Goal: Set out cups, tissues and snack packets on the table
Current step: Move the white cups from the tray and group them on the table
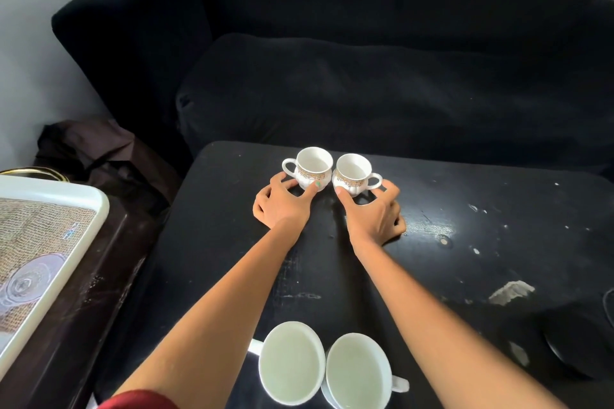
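At centre frame, two small patterned cups stand upright and touching on the black table [432, 259], near its far edge. Left hand [282, 202] holds the left patterned cup [312, 168] between thumb and forefinger; handle points left. Right hand [375, 209] holds the right patterned cup [354, 174] likewise; handle points right. At lower centre, two plain white cups [292, 362] stand side by side. At left edge, a white tray [96, 206] rests on a side surface.

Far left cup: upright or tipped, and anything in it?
Upright and empty: far left cup stands on the table, mouth up, bare white inside. Left hand grips its base.
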Demonstrator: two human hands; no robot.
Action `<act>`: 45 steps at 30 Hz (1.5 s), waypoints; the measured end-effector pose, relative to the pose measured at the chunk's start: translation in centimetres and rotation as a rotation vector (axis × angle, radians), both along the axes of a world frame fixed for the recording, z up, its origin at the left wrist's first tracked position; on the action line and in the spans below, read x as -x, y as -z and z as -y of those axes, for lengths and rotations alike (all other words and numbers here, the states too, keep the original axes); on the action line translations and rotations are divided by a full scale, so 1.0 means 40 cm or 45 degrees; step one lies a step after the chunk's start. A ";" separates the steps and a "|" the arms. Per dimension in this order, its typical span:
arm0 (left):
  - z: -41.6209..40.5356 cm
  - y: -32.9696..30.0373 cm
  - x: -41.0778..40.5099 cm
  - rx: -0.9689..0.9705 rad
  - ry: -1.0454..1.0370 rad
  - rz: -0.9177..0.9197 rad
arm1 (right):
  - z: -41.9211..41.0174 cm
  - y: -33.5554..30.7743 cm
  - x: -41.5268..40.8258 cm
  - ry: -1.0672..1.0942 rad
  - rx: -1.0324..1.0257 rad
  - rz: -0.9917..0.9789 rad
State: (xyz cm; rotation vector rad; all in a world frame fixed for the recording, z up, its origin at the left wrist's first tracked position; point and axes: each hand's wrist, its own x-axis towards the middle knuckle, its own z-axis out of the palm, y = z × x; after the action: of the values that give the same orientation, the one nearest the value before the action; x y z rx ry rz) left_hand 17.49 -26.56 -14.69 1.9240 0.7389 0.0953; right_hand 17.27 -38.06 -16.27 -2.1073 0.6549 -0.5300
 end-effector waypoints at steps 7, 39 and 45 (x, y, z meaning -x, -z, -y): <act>-0.059 -0.018 0.056 0.048 0.184 0.109 | 0.055 -0.027 0.050 -0.198 -0.209 -0.127; -0.041 -0.092 0.728 0.412 0.009 -0.007 | 0.018 -0.224 0.568 -1.058 0.429 -0.446; -0.003 -0.098 0.760 0.033 0.222 -0.053 | 0.006 -0.205 0.563 -1.088 0.728 -0.468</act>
State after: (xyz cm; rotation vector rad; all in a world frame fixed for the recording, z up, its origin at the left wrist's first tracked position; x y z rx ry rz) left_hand -12.92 -26.46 -10.76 1.9622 0.5936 -0.0622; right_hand -5.26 -38.29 -8.07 -2.7733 -0.2898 0.1887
